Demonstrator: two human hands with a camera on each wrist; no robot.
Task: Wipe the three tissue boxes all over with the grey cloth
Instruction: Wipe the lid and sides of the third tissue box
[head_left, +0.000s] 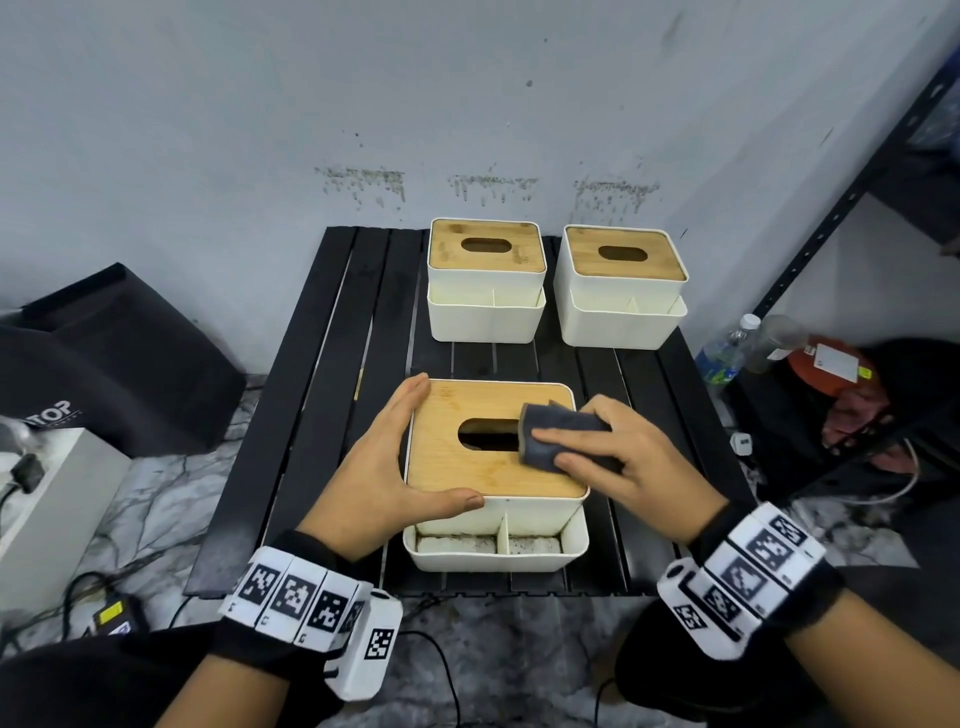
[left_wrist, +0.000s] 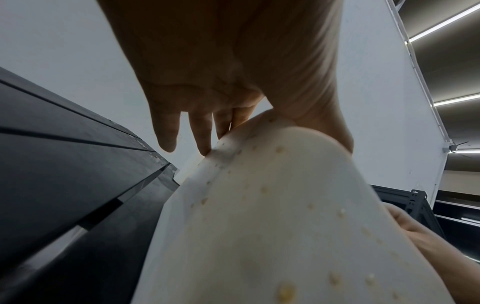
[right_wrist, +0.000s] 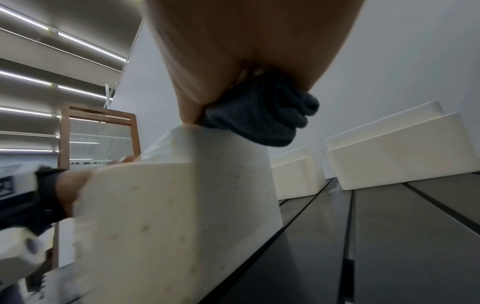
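Three white tissue boxes with bamboo lids stand on a black slatted table (head_left: 322, 415). The near box (head_left: 467, 467) is in front of me; two others stand at the back, one in the middle (head_left: 485, 280) and one to the right (head_left: 621, 286). My right hand (head_left: 618, 457) grips a folded grey cloth (head_left: 561, 431) and holds it on the near box's lid, beside the oval slot. My left hand (head_left: 384, 462) braces the near box's left side with straight fingers, thumb along the front edge. In the right wrist view the cloth (right_wrist: 259, 121) lies on the box's top edge.
A black bag (head_left: 114, 358) lies on the floor to the left. A dark metal shelf (head_left: 841, 208) stands to the right, with plastic bottles (head_left: 727, 353) and a red item at its foot. Cables run across the marble floor near me.
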